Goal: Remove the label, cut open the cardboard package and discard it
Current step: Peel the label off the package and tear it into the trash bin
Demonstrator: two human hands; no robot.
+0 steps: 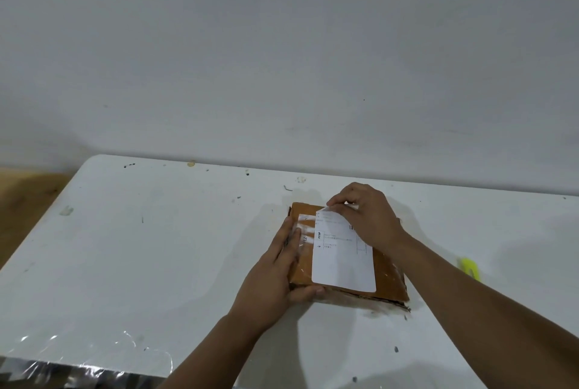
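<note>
Fingers of the right hand (365, 216) pinch the far corner of the label (343, 251), which curls up off the package (390, 276) there; the rest of the label lies flat on the brown top face, running back toward the wrist. Left hand (275, 266) lies spread along the package's left side, fingers flat on a taped patch just left of the label, thumb hooked round the near edge, pressing rather than gripping. Package sits flat on the white table (141, 247), between the two hands, its near right corner ragged. Well to the right of the right forearm lies a small yellow tool (469, 268), partly hidden by the arm. Near the left elbow, clear plastic film (94, 354) drapes over the table's near edge.
</note>
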